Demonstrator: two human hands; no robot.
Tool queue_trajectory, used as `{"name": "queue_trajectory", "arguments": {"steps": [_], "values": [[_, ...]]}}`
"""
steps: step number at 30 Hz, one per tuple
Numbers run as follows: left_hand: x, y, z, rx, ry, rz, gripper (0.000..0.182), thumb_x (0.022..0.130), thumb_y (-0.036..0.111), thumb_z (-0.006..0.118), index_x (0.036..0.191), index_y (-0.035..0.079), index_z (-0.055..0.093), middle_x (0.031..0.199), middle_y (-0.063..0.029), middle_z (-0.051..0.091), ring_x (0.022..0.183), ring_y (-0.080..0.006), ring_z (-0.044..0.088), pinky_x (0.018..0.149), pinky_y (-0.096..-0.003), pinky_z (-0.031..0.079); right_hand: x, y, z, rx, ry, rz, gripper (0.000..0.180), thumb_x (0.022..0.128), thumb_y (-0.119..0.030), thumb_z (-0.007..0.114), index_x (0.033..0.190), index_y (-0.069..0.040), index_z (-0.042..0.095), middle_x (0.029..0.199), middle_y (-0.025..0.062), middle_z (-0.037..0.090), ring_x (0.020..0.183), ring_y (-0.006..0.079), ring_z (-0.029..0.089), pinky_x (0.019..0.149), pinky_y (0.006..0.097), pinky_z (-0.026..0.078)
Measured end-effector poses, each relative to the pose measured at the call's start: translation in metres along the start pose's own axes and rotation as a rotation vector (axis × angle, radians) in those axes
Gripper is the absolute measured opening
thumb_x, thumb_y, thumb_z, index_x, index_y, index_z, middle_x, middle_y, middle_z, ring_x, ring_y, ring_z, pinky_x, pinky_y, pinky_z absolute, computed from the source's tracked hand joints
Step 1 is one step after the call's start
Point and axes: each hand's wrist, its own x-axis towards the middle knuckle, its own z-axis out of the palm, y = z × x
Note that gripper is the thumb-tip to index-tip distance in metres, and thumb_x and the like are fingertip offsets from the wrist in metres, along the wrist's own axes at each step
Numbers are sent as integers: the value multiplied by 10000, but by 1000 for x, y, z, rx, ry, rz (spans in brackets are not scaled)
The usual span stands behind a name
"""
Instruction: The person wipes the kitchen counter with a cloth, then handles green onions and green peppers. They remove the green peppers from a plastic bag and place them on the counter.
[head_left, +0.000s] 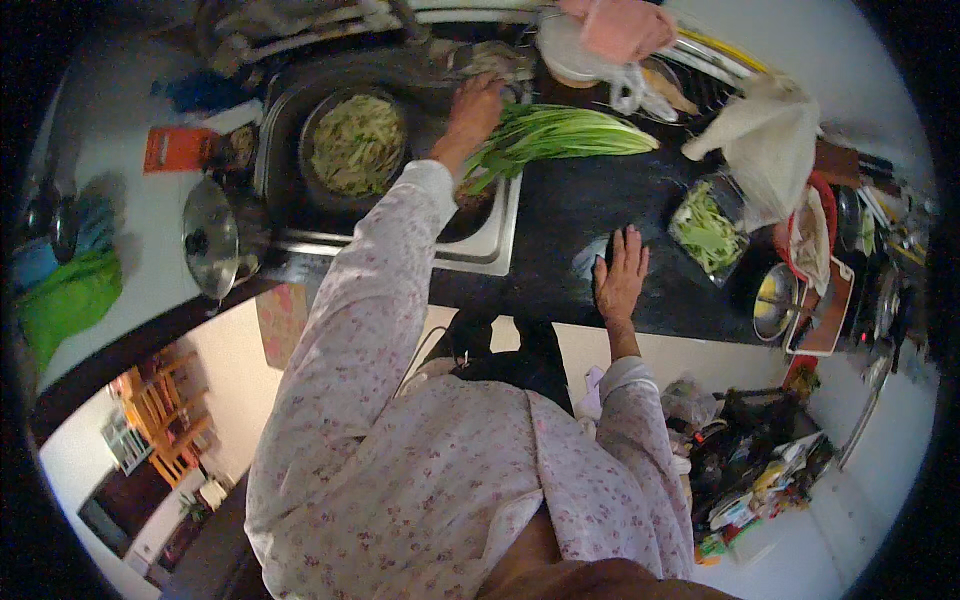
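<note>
My left hand (476, 109) reaches over the sink (514, 232) to its back rim, beside a crumpled greyish cloth (487, 56). Its fingertips blur into that area, so a grip cannot be made out. Just right of this hand lies a bunch of long green leafy vegetable (562, 139), leaves over the sink edge and pale stems on the counter. In the sink sits a round pan (306, 142) of chopped pale-green vegetable (360, 146). My right hand (624, 274) rests palm down on the dark counter (570, 202), fingers slightly apart, beside a pale shiny patch.
A clear container (742, 244) of cut greens stands right of my right hand, below a whitish plastic bag (772, 150). Farther right are a metal bowl (776, 304) and a cutting board (829, 315). A glass lid (211, 240) leans left of the sink.
</note>
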Motion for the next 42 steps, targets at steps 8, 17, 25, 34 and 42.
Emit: {"name": "queue_trajectory", "arguments": {"steps": [8, 17, 25, 34, 42], "values": [[-19, 53, -69, -147, 99, -132, 298, 829, 112, 598, 1126, 90, 619, 1136, -132, 581, 1013, -352, 566, 897, -417, 462, -1, -1, 3, -16, 37, -48, 524, 906, -219, 529, 1375, -30, 392, 1482, 158, 313, 1378, 324, 279, 1129, 484, 176], [-92, 68, -159, -482, 5, -283, 242, 811, 74, 641, 1052, 53, 645, 1114, -137, 622, 1056, -285, 588, 908, -359, 458, 2, -2, -1, 19, -21, -3, 555, 868, -212, 577, 1374, -59, 406, 1489, 151, 299, 1383, 309, 275, 1139, 470, 167], [-163, 15, -183, -231, 32, -249, 281, 838, 86, 659, 1118, 83, 642, 1147, -149, 610, 1071, -296, 571, 822, -331, 492, -4, 3, 0, 61, 26, 24, 561, 847, -192, 591, 1361, -52, 415, 1470, 144, 323, 1370, 308, 287, 1135, 471, 182], [-199, 46, -186, -439, -76, -467, 264, 878, 60, 613, 1141, 48, 610, 1213, -127, 537, 970, -224, 602, 795, -315, 505, -7, 5, 0, 61, 75, -9, 599, 836, -240, 634, 1363, -62, 413, 1460, 132, 340, 1361, 292, 309, 1119, 476, 223], [-159, 179, -190, -311, -159, -196, 301, 833, 76, 641, 1131, 47, 611, 1212, -168, 532, 1131, -344, 516, 958, -396, 410, -12, 9, 5, 102, 221, -85, 582, 835, -235, 636, 1341, -35, 428, 1459, 141, 334, 1364, 295, 298, 1118, 461, 218]]}}
